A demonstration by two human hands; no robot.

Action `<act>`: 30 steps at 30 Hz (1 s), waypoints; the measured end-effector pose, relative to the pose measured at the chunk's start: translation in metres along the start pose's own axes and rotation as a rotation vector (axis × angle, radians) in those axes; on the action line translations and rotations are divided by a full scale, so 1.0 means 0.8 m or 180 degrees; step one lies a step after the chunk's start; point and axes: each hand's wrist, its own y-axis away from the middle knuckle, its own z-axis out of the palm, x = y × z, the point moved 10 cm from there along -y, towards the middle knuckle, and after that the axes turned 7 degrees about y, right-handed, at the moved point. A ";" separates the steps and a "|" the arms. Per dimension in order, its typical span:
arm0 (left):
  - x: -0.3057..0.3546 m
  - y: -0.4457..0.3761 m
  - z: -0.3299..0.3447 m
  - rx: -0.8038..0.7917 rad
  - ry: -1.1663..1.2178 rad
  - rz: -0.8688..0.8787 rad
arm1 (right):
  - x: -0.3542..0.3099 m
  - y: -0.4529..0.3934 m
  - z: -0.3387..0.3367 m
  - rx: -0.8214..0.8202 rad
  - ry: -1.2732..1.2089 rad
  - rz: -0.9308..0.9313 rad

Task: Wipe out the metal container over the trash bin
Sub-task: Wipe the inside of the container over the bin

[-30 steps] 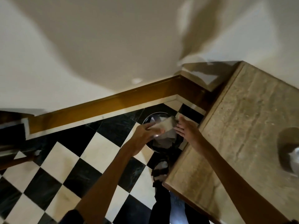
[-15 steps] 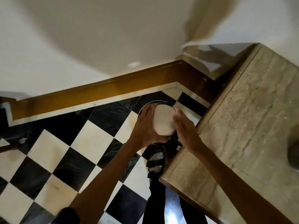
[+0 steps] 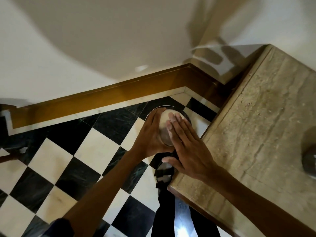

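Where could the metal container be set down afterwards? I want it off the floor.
The stone counter beside the right hand is bare from its near corner to the wall; only a blurred round object sits at its right edge. It is crowded over the trash bin, where the left hand holds the metal container.

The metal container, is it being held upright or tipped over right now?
Tipped. The metal container faces the camera as a round disc, gripped at its side by the left hand, with the right hand flat across it above the trash bin.
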 end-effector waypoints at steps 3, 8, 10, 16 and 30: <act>0.010 0.001 0.003 0.0119 -0.0043 0.0140 | -0.008 0.001 0.016 -0.0279 0.0140 -0.0255; -0.002 0.010 0.005 0.0292 0.0184 0.0014 | -0.002 -0.001 -0.019 0.0296 -0.0092 0.0025; 0.009 0.006 0.002 0.0389 0.0170 0.0110 | 0.001 0.000 -0.003 0.0012 0.0136 -0.0058; 0.020 0.007 0.006 0.0379 0.0149 0.0216 | -0.001 0.000 -0.003 0.0024 0.0259 0.0050; -0.021 0.025 0.011 0.0641 0.0582 -0.0205 | -0.005 -0.003 -0.011 0.0109 0.0050 0.0138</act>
